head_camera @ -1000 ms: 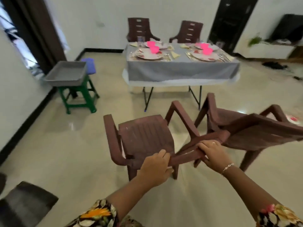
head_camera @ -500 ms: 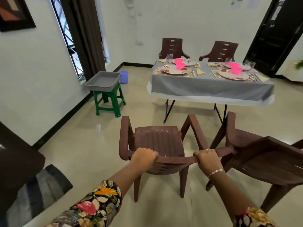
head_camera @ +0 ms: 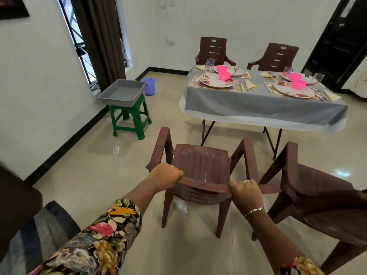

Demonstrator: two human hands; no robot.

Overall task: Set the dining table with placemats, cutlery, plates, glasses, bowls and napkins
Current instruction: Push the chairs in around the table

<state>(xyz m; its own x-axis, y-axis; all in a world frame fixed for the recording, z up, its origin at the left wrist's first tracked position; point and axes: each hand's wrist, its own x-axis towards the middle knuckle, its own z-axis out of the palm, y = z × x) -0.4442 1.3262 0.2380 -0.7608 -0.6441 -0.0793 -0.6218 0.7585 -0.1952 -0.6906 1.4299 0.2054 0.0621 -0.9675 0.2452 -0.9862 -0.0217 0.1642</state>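
A brown plastic chair point(head_camera: 200, 165) stands on the floor in front of me, facing the dining table point(head_camera: 258, 104). My left hand point(head_camera: 165, 174) and my right hand point(head_camera: 246, 190) both grip the top of its backrest. The table wears a grey cloth and carries placemats, floral plates point(head_camera: 215, 82), pink bowls point(head_camera: 224, 75), glasses point(head_camera: 209, 63), cutlery and folded yellow napkins point(head_camera: 250, 85). It lies about a chair's length beyond the one I hold.
A second brown chair point(head_camera: 325, 197) stands close on my right, its arm touching mine. Two more chairs point(head_camera: 213, 50) sit behind the table. A grey tray point(head_camera: 122, 93) rests on a green stool point(head_camera: 130, 118) at left, a purple bucket point(head_camera: 149, 86) behind it. A dark sofa edge and rug sit at lower left.
The chair I hold has swung from tilted sideways to upright and square to the table. My view has lifted and both hands have spread along the backrest.
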